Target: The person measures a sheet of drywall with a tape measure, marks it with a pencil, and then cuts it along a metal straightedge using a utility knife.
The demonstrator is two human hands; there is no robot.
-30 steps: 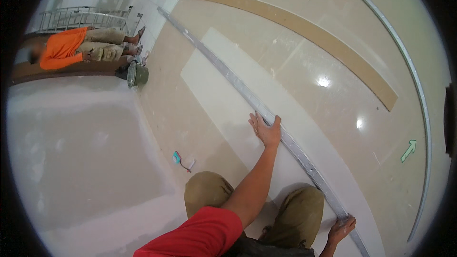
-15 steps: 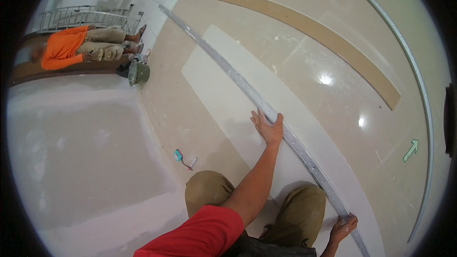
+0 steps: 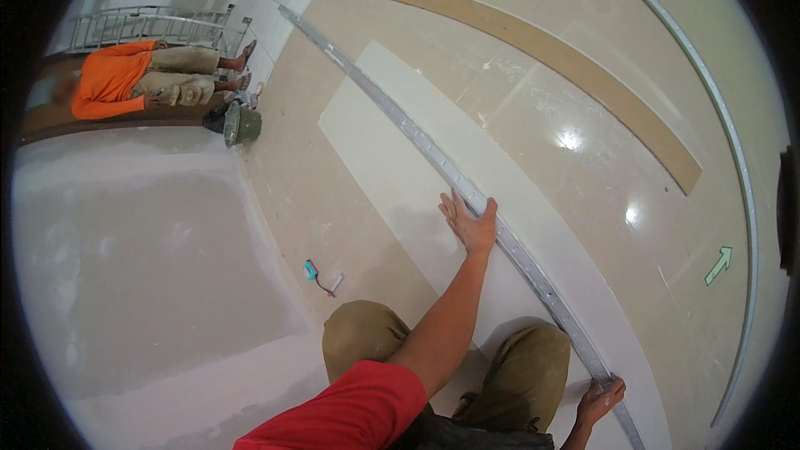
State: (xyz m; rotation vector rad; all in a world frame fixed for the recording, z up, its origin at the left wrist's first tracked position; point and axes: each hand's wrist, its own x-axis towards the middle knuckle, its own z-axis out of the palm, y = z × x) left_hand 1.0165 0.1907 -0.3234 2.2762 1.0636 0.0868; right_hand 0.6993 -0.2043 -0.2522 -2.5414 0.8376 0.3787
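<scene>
A long metal channel [image 3: 392,121] lies diagonally along a white board [image 3: 350,121] whose right edge is curved. My left hand [image 3: 470,225] rests at the middle of the channel, fingers spread, with the thumb against the metal. Near the bottom right, my right hand [image 3: 602,400] grips the channel's lower part. My knees are beside the board's lower part. Left of the board, a teal tape measure [image 3: 310,270] lies near a small pale stick-like object [image 3: 336,283].
A long tan strip [image 3: 500,25] and a curved metal rail [image 3: 733,142] lie to the right, with a green arrow [image 3: 718,265] near the rail. At upper left are a person in orange [image 3: 117,83], a metal ladder [image 3: 146,29] and a dark green bucket [image 3: 242,127].
My left hand has shifted very slightly up and right in the picture, and the surroundings have shifted slightly with the camera. Both hands remain on the channel.
</scene>
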